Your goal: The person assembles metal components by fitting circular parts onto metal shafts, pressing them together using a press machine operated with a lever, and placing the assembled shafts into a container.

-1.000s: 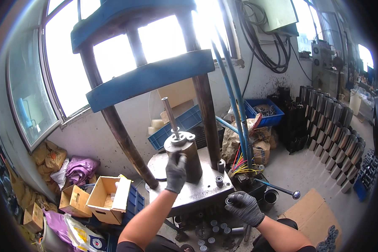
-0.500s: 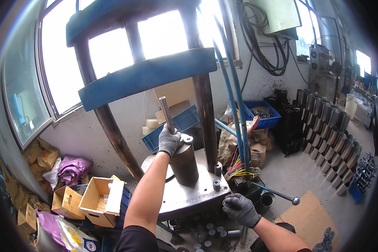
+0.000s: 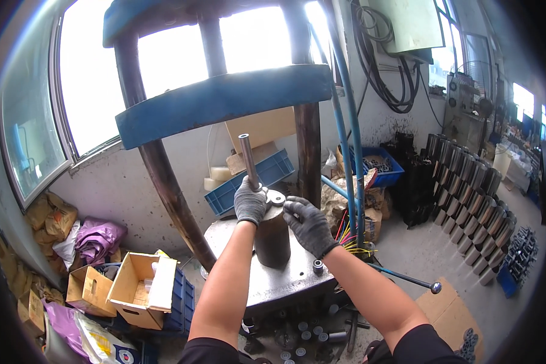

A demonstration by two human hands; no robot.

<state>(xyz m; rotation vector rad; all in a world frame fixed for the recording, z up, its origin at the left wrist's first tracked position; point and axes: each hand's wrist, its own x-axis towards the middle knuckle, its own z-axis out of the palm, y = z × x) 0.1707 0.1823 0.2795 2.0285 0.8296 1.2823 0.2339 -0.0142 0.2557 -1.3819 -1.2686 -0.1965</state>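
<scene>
My left hand (image 3: 250, 202), in a grey glove, is wrapped round the lower end of an upright steel tube (image 3: 247, 156). The tube stands over a flat metal link (image 3: 276, 199) whose round eye shows at its right end. Under the link is a thick steel cylinder (image 3: 273, 242), upright on the press's pale bed plate (image 3: 266, 284). My right hand (image 3: 309, 225), gloved too, is at the link's eye with its fingers bent together. What those fingers hold, if anything, is hidden. A small steel bushing (image 3: 318, 266) sits on the plate at the right.
The press's blue crossbeam (image 3: 224, 102) spans overhead between dark columns. A lever with a ball end (image 3: 435, 287) juts out to the right. Several round metal pieces (image 3: 306, 335) lie below the plate. Open cardboard boxes (image 3: 141, 285) stand left; stacked steel cylinders (image 3: 467, 203) stand right.
My right hand has risen from beside the plate's right front edge, where it pinched a small ring, to the link on the cylinder. My left hand still grips the tube. The view has shifted slightly.
</scene>
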